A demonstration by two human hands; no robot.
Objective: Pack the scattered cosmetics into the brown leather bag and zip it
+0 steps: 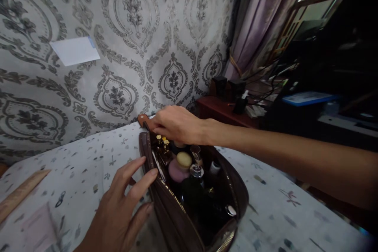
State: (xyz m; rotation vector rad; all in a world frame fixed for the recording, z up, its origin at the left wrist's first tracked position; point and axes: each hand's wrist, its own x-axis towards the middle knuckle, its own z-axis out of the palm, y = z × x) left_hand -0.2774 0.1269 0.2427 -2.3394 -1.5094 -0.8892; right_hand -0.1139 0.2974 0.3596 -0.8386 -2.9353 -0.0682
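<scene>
A dark brown zippered bag lies open on the patterned sheet, full of small cosmetic items. My right hand reaches over its far end, fingers closed around a tan leather tab with a metal stud. My left hand is beside the near left side, fingers apart, with fingertips at the zipper edge; whether they press on it I cannot tell. Inside show gold-capped bottles, a round yellowish item, a pink rounded item and a clear-capped bottle. The bag's lower depth is dark.
A pale pink flat packet and a long tan strip lie at the left of the bed sheet. Patterned wallpaper rises behind. A reddish table at the right carries a dropper bottle, black boxes and cables.
</scene>
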